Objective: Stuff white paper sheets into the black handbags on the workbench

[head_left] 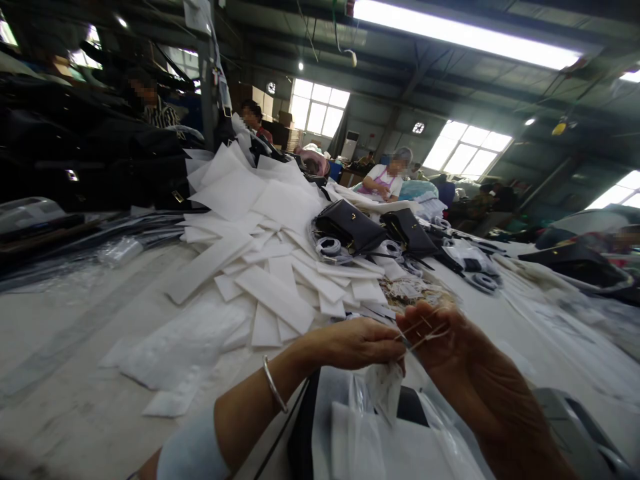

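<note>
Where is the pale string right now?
In the head view, right of centre, the pale string is between the left hand and the right hand.

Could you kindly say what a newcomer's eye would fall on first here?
Probably the heap of white pieces in the middle of the picture; dark bags lie to its right. Next, low in front, the left hand, with a silver bracelet at its wrist, and the right hand, with thin pale strings stretched between them.
</note>
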{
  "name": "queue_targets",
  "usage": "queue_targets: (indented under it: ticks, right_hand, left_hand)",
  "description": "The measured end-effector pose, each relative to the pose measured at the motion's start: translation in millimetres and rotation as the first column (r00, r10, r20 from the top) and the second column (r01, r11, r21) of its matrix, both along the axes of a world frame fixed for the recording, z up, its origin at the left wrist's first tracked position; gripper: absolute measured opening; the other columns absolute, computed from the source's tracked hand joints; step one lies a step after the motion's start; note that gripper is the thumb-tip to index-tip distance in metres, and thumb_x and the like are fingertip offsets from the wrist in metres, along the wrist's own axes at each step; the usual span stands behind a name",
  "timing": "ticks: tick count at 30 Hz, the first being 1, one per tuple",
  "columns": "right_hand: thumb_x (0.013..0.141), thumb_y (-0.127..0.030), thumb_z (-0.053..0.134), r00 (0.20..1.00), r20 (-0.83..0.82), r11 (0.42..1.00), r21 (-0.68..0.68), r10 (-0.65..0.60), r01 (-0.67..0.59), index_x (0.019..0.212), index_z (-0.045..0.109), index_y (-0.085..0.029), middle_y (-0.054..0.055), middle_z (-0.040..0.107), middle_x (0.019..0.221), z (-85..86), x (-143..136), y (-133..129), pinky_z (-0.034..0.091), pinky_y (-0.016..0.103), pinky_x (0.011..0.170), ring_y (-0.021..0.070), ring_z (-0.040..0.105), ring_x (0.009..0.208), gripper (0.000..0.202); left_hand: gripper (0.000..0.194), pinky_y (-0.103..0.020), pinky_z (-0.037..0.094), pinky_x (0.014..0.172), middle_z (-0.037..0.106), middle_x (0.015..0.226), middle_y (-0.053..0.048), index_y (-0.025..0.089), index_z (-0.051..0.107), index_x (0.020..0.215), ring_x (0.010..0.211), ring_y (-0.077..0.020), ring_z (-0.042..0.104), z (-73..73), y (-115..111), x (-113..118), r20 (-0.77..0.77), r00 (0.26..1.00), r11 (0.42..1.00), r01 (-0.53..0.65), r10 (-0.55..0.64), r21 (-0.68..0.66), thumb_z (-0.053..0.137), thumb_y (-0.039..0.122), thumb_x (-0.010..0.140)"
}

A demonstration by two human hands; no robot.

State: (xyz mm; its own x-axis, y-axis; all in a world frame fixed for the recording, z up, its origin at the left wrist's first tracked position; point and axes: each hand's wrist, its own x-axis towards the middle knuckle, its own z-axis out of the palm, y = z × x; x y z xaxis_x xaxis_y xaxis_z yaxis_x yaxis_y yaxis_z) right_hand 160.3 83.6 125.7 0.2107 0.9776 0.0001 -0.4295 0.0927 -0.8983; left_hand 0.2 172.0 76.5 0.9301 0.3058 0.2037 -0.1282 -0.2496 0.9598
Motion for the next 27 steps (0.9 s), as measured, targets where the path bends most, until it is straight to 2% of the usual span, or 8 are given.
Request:
queue_targets:
  ticks: [3, 6, 8, 10, 13, 15, 20, 27]
  right_hand:
    - [0.071, -0.039, 0.087, 1.0, 0.015, 0.997, 0.07, -0.024, 0.023, 0.084, 0.072, -0.025, -0.004, 0.065, 0.069, 4.7, 0.8, -0.1, 0.053, 0.023, 0.059, 0.0094, 0.057, 0.057, 0.024]
    - [0.07, -0.045, 0.086, 0.942, 0.32, 0.995, 0.048, -0.102, 0.092, 0.087, 0.072, -0.023, -0.006, 0.053, 0.052, 7.8, 9.4, 2.8, 0.033, 0.018, 0.041, 0.007, 0.041, 0.044, 0.031]
    - [0.071, -0.049, 0.083, 0.771, 0.636, 0.996, -0.039, -0.038, 0.081, 0.085, 0.073, -0.021, -0.003, 0.055, 0.05, 5.6, 14.8, 7.4, 0.027, 0.021, 0.04, 0.009, 0.041, 0.043, 0.033]
    - [0.077, -0.047, 0.077, 0.517, 0.842, 0.985, -0.171, 0.153, -0.013, 0.083, 0.075, -0.02, -0.001, 0.059, 0.05, -2.2, 15.5, 15.1, 0.029, 0.023, 0.043, 0.0109, 0.045, 0.044, 0.028]
    - [0.082, -0.033, 0.067, 0.188, 0.902, 0.918, -0.363, 0.389, -0.161, 0.083, 0.075, -0.021, -0.001, 0.062, 0.051, -24.3, 6.5, 31.9, 0.035, 0.025, 0.05, 0.0133, 0.054, 0.048, 0.014]
    - [0.08, -0.024, 0.063, 0.089, 0.874, 0.868, -0.453, 0.477, -0.204, 0.08, 0.074, -0.021, -0.001, 0.063, 0.052, -43.7, -3.0, 44.8, 0.035, 0.025, 0.051, 0.0135, 0.054, 0.048, 0.012]
    - [0.072, -0.008, 0.051, 0.184, 0.649, 0.67, -0.674, 0.738, -0.31, 0.071, 0.066, -0.021, -0.002, 0.057, 0.048, -88.0, -22.2, 74.5, 0.035, 0.025, 0.046, 0.0127, 0.047, 0.042, 0.019]
    - [0.063, -0.01, 0.05, 0.31, 0.361, 0.467, -0.783, 0.879, -0.411, 0.062, 0.056, -0.019, -0.003, 0.052, 0.043, -111.9, -23.8, 100.8, 0.03, 0.02, 0.037, 0.0093, 0.04, 0.036, 0.011]
  left_hand:
    - [0.032, -0.026, 0.047, 0.086, 0.066, 0.098, -0.005, 0.017, 0.064, 0.098, 0.095, -0.0178, 0.062, 9.8, 4.2, -6.3, 0.059, 0.995, 0.997, -0.074, 0.074, -0.01, 0.05, 0.045, 0.099]
    - [0.034, -0.026, 0.048, 0.085, 0.066, 0.108, -0.006, 0.018, 0.059, 0.116, 0.1, -0.0186, 0.063, 16.6, 16.1, -19.2, 0.072, 0.952, 0.952, -0.302, 0.298, 0.055, 0.048, 0.045, 0.098]
    - [0.028, -0.027, 0.047, 0.083, 0.069, 0.1, -0.005, 0.019, 0.062, 0.107, 0.093, -0.0187, 0.064, 11.8, 24.7, -31.0, -0.097, 0.869, 0.86, -0.455, 0.486, 0.233, 0.046, 0.04, 0.098]
    - [0.021, -0.03, 0.047, 0.083, 0.069, 0.082, -0.004, 0.019, 0.066, 0.084, 0.085, -0.0209, 0.065, -2.8, 29.2, -43.3, -0.287, 0.73, 0.765, -0.484, 0.621, 0.425, 0.05, 0.03, 0.092]
    - [0.017, -0.036, 0.047, 0.084, 0.065, 0.067, -0.006, 0.019, 0.062, 0.062, 0.081, -0.0259, 0.066, -37.3, 25.5, -57.0, -0.42, 0.628, 0.749, -0.465, 0.655, 0.472, 0.057, 0.014, 0.078]
    - [0.016, -0.037, 0.048, 0.084, 0.067, 0.068, -0.006, 0.019, 0.063, 0.063, 0.082, -0.0264, 0.067, -61.1, 19.5, -60.6, -0.459, 0.606, 0.758, -0.47, 0.65, 0.452, 0.056, 0.01, 0.073]
    - [0.027, -0.027, 0.052, 0.065, 0.066, 0.067, -0.001, 0.018, 0.069, 0.083, 0.066, -0.0188, 0.067, -98.0, 11.9, -53.0, -0.499, 0.632, 0.797, -0.548, 0.593, 0.253, 0.045, 0.008, 0.078]
    - [0.025, -0.023, 0.051, 0.052, 0.065, 0.071, 0.001, 0.016, 0.063, 0.098, 0.058, -0.0164, 0.066, -111.3, 7.5, -40.5, -0.489, 0.652, 0.767, -0.638, 0.58, 0.059, 0.048, 0.009, 0.079]
